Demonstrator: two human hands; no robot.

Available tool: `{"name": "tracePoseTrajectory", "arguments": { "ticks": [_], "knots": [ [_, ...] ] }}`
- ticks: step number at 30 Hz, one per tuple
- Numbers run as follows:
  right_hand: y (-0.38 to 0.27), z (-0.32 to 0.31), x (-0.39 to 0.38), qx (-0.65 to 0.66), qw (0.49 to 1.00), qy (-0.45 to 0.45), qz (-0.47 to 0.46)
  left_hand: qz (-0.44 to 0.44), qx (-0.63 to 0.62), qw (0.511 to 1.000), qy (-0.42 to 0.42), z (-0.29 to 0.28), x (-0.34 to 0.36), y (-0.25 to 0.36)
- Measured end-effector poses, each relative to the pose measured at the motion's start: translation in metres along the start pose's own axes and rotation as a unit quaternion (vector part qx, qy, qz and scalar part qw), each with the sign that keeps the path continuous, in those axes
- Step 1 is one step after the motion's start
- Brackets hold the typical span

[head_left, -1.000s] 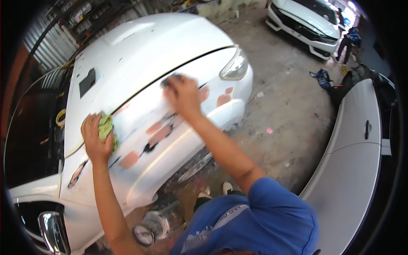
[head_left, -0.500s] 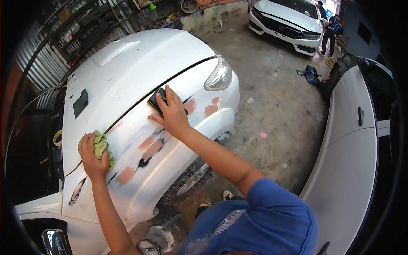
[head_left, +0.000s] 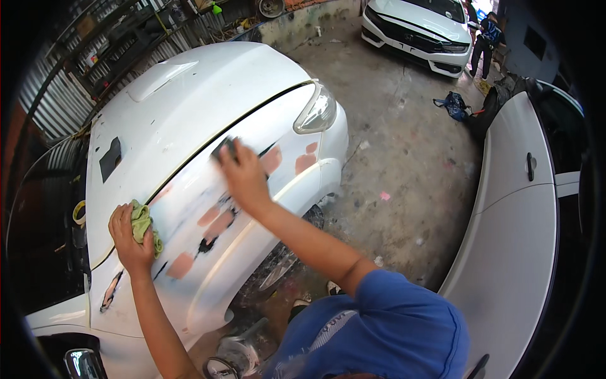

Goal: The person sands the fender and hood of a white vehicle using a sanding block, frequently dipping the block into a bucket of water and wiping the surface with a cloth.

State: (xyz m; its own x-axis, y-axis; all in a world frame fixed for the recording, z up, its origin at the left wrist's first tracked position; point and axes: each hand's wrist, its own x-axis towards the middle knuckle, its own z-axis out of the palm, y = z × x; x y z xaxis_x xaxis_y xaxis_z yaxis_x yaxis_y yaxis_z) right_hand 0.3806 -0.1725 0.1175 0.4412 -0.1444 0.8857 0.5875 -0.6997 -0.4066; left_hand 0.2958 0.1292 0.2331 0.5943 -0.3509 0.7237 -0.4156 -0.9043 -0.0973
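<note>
Left hand [head_left: 131,243] grips a cloth [head_left: 141,222]; grit in its folds could scratch the fender [head_left: 194,184] between the hands; right hand [head_left: 245,180], blurred, grasps a dark block [head_left: 222,150] beneath its fingers; an overlong stroke could strike the hood [head_left: 202,91] just beyond them; the block's visible end points hoodward; its long axis is hidden by the hand.

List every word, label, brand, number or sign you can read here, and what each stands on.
No text reads clearly.
Shirt: pale print, partly lost in folds; no whole word readable.
Far car, plate: characters too small to read.
Its grille badge: too small to make out.
Cloth and fender: none visible.
</note>
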Motion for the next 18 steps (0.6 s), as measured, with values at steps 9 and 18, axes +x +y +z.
{"name": "tracePoseTrajectory", "arguments": {
  "ticks": [9, 18],
  "knots": [
    [0.027, -0.008, 0.013, -0.056, 0.997, 0.013, 0.053, 0.016, 0.008, 1.0, 0.007, 0.002, 0.001, -0.003],
    [0.024, -0.016, 0.004, -0.025, 0.995, -0.055, 0.073, -0.008, 0.016, 1.0, -0.005, -0.001, -0.001, 0.002]
  ]
}}
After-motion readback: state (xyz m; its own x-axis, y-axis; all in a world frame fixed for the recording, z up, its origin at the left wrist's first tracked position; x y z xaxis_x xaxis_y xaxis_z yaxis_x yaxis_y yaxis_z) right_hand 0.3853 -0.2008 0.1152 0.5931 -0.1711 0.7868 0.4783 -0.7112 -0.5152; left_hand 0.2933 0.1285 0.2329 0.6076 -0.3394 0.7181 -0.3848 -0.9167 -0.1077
